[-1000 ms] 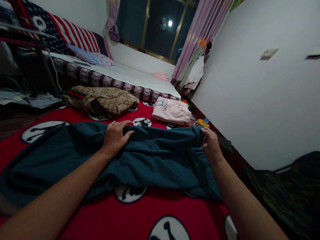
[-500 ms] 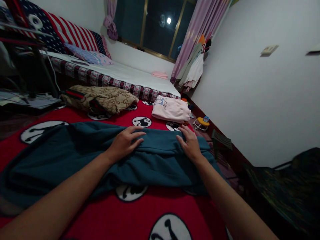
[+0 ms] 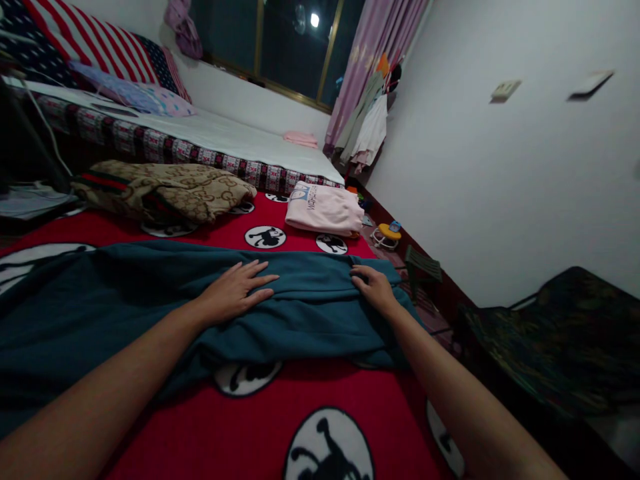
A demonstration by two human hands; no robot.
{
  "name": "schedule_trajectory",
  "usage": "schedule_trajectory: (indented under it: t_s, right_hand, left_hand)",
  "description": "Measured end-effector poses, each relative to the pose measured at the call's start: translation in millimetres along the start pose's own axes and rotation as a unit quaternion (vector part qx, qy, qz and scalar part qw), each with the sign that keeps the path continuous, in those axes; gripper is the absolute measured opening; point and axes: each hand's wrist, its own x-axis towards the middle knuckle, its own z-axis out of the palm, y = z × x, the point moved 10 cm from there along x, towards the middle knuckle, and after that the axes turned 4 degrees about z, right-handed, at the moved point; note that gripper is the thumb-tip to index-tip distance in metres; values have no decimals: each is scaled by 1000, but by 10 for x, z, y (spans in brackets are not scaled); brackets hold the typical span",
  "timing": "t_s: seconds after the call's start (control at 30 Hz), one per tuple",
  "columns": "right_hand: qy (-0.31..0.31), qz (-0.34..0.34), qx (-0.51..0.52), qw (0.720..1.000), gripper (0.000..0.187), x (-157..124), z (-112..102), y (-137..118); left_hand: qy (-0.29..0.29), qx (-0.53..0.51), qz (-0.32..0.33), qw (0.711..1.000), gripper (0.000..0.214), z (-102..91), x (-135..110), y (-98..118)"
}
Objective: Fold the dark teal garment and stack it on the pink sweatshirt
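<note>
Stretching across the red blanket (image 3: 240, 433), the teal garment (image 3: 310, 330) lies under your left hand (image 3: 233, 293), its fingers (image 3: 261, 281) spread open on the cloth. Your right hand (image 3: 375, 290) touches it, fingers curled; whether they pinch is unclear. Beyond lie a folded pink top (image 3: 327, 212) and tan patterned garment (image 3: 180, 189).

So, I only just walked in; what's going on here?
A person's left hand lies spread on a long, rumpled dark teal cloth; the right hand, fingers curled, is near its right-hand end. It lies across a red blanket with white circles. Beyond it sit a folded pale pink printed garment and a tan patterned fabric bundle.
</note>
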Motion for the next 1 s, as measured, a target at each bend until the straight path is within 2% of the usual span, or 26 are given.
schedule_trajectory:
  t_s: [0.07, 0.13, 0.23, 0.33, 0.5, 0.63, 0.73, 0.83, 0.93, 1.0]
  right_hand:
    - [59, 0, 43, 997, 25, -68, -242, 48]
    - [75, -8, 61, 995, 24, -178, -396, 22]
    - [27, -26, 58, 998, 25, -380, -477, -131]
    - [-7, 3, 9, 1000, 28, -588, -570, -187]
    - [-43, 88, -179, 979, 28, -796, -732, 113]
    - [-21, 138, -240, 961, 39, -708, -833, 518]
    - [-25, 218, -228, 949, 61, -573, -790, 856]
    - [-56, 300, -191, 933, 80, -469, -638, 1063]
    - [-66, 333, -200, 919, 85, -366, -517, 1085]
    - [-79, 328, -213, 917, 81, -298, -428, 1077]
  left_hand:
    - [-1, 3, 1, 1000, 57, 2, 0, 11]
    - [5, 1, 3, 1000, 55, -6, 2, 20]
    - [13, -11, 8, 1000, 53, -18, 9, 19]
    - [11, -25, 9, 1000, 53, -21, 20, 3]
    - [3, -54, 6, 999, 53, -77, 37, 100]
    - [-27, -74, 35, 996, 66, -60, 36, 431]
    - [-45, -38, 57, 997, 76, 11, 13, 638]
    - [-33, -14, 61, 998, 74, 53, -6, 687]
    - [-20, -12, 64, 998, 74, 67, -12, 666]
    - [-14, -13, 66, 998, 75, 62, -14, 654]
